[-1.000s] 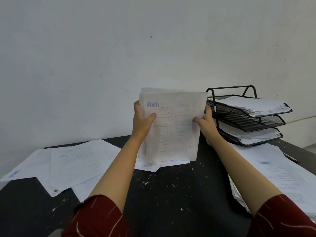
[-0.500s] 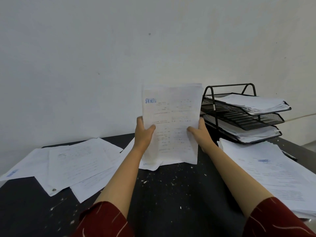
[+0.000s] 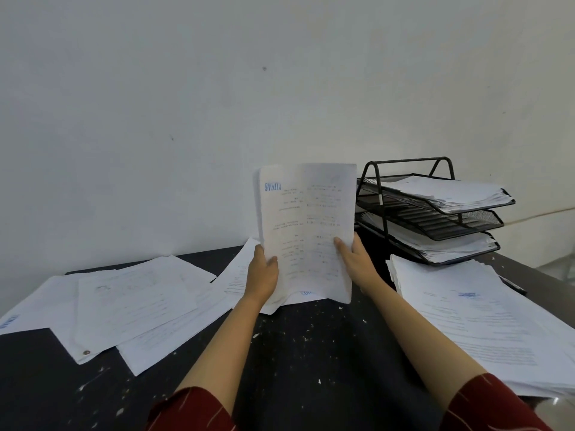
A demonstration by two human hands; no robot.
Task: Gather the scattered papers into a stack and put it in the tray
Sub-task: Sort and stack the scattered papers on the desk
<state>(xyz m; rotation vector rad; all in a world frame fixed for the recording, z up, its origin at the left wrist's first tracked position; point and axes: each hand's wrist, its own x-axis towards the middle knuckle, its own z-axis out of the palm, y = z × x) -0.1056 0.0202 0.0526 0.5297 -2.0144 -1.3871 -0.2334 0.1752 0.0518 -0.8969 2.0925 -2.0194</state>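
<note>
I hold a thin stack of white papers [image 3: 306,213] upright in the middle of the table, its bottom edge near the tabletop. My left hand [image 3: 264,273] grips its lower left edge and my right hand [image 3: 354,259] grips its lower right edge. Loose sheets [image 3: 130,303] lie scattered on the left of the dark table, and more lie flat under the held stack [image 3: 245,275]. A black three-tier mesh tray [image 3: 435,219] stands at the back right; its top and bottom tiers hold papers, and the middle tier looks bare.
A thick pile of papers [image 3: 485,321] covers the table's right side, in front of the tray. A dark pen [image 3: 513,286] lies beside that pile. The dark tabletop [image 3: 311,353] is flecked with white specks. A plain white wall rises behind.
Both hands have slid down the sides of the stack from mid-height to its lower edges. The stack now stands taller and more upright.
</note>
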